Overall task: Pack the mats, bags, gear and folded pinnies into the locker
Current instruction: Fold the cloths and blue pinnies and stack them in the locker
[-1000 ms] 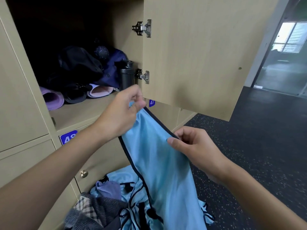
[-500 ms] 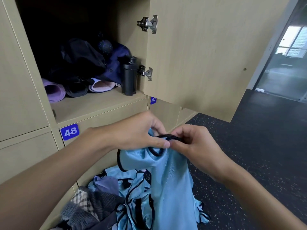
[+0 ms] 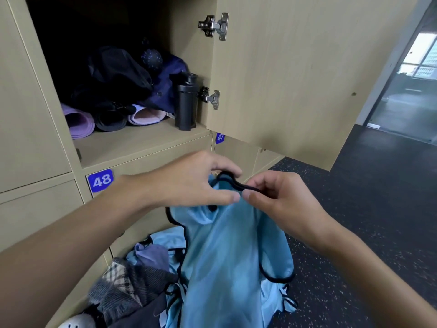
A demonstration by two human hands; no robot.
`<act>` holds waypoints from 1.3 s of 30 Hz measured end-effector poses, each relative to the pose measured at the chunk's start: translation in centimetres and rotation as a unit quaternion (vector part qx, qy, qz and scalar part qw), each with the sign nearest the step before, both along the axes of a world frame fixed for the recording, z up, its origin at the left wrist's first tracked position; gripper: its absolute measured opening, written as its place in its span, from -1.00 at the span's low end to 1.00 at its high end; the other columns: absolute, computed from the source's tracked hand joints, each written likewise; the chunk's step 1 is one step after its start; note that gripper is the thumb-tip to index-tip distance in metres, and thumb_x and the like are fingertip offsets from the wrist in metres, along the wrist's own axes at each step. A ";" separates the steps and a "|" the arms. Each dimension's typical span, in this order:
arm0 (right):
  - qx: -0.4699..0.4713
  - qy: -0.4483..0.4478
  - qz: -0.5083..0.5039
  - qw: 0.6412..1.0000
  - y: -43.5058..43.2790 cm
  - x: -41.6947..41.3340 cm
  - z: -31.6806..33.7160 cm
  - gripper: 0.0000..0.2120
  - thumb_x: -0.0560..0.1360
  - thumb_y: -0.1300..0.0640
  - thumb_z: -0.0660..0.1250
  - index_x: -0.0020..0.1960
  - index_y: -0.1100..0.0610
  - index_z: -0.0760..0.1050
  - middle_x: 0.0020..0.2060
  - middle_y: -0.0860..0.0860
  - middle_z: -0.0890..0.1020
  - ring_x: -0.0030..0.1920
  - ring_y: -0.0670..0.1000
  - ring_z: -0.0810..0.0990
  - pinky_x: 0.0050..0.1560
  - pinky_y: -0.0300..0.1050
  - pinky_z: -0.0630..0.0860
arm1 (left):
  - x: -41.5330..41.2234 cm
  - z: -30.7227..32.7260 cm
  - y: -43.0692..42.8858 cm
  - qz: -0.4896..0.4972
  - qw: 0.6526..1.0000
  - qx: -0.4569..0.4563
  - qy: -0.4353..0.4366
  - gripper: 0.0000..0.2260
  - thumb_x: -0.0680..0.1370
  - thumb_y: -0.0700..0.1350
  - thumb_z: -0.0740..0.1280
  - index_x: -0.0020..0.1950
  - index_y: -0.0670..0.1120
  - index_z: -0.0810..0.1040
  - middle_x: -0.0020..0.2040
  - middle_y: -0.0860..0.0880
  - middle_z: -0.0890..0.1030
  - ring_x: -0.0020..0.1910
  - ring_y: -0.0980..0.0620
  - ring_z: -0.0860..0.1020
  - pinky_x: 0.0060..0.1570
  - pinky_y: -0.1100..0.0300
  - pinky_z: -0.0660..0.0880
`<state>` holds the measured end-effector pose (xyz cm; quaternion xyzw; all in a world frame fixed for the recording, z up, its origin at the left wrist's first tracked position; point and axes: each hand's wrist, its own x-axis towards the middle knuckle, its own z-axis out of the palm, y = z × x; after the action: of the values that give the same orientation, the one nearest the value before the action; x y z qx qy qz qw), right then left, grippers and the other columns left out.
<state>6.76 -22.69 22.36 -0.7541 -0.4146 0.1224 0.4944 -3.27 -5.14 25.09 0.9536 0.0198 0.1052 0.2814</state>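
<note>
A light blue pinny (image 3: 227, 252) with black trim hangs in front of me below the open locker (image 3: 132, 147). My left hand (image 3: 196, 183) pinches its top edge, and my right hand (image 3: 276, 197) pinches the black trim beside it, fingertips almost touching. Inside the locker lie a rolled purple mat (image 3: 79, 121), a black rolled mat (image 3: 111, 121), a pale pink roll (image 3: 146, 116), dark bags (image 3: 123, 74) and an upright black bottle (image 3: 185, 102).
The locker door (image 3: 295, 74) stands open to the right. On the dark speckled floor (image 3: 366, 221) below lies a pile with more blue pinnies (image 3: 165, 242), a plaid grey cloth (image 3: 123, 282) and something white (image 3: 75, 321). Closed lockers 48 and 47 sit beneath.
My hands came down from locker height and together in front of locker 48, gathering the pinny's top edge; the pinny now hangs bunched and lower.
</note>
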 end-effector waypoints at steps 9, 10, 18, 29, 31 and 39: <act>-0.036 -0.011 0.013 0.999 -0.2 0.7 0.3 -0.95 0.50 0.18 0.45 -0.15 0.11 0.63 -0.25 0.11 0.67 -0.34 -0.12 0.51 -0.30 -0.28 0.44 | -0.4 -0.2 1.7 0.013 0.999 0.040 -0.009 -0.91 0.56 -0.14 0.41 -0.13 -0.09 0.67 -0.30 0.04 0.64 -0.42 0.20 0.50 -0.39 0.35 0.38; -0.044 -0.012 0.010 0.999 -0.4 1.0 0.2 -0.95 0.50 0.16 0.45 -0.14 0.10 0.63 -0.24 0.08 0.69 -0.31 -0.12 0.54 -0.25 -0.25 0.47 | -0.6 -0.1 2.5 0.036 0.997 0.072 -0.006 -0.91 0.56 -0.12 0.41 -0.12 -0.06 0.67 -0.28 0.05 0.65 -0.37 0.21 0.52 -0.32 0.31 0.44; -0.059 -0.054 0.010 0.997 -0.5 1.6 -0.1 -0.88 0.51 0.16 0.42 -0.20 0.07 0.61 -0.42 -0.13 0.58 -0.42 -0.20 0.45 -0.34 -0.36 0.41 | -0.5 -1.3 2.9 0.038 0.998 0.039 0.007 -0.67 0.48 0.00 0.50 0.24 0.08 0.62 0.17 0.27 0.59 0.17 0.41 0.47 0.09 0.65 0.26; -0.054 -0.038 0.030 0.997 -1.2 1.5 0.1 -0.90 0.48 0.14 0.46 -0.05 0.04 0.56 -0.27 0.08 0.66 -0.32 -0.03 0.54 -0.19 0.02 0.52 | 1.8 -2.4 -0.2 -0.028 0.998 -0.060 0.013 -0.91 0.54 -0.17 0.44 -0.10 -0.17 0.70 -0.21 -0.04 0.70 -0.28 0.18 0.58 -0.16 0.32 0.48; -0.057 -0.040 0.015 0.997 -1.9 2.2 0.4 -0.87 0.48 0.11 0.45 0.00 0.03 0.55 -0.27 0.05 0.67 -0.32 -0.09 0.55 -0.20 -0.09 0.50 | 1.7 -1.8 0.9 0.011 1.000 -0.010 0.006 -0.90 0.55 -0.14 0.43 -0.12 -0.14 0.68 -0.20 -0.01 0.70 -0.22 0.14 0.59 -0.12 0.28 0.47; -0.012 -0.029 0.003 1.000 -2.5 2.0 0.8 -0.90 0.53 0.20 0.40 0.00 0.02 0.55 -0.17 0.19 0.65 -0.27 0.03 0.47 -0.21 -0.04 0.42 | 1.3 -2.2 0.2 0.006 0.997 -0.065 0.041 -0.81 0.50 -0.07 0.49 0.10 0.00 0.65 -0.21 0.05 0.71 -0.08 0.17 0.64 0.15 0.41 0.41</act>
<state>8.79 -25.19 23.17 -0.7618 -0.4297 0.1068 0.4729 -2.01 -4.96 22.93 0.9365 0.0441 0.0666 0.3413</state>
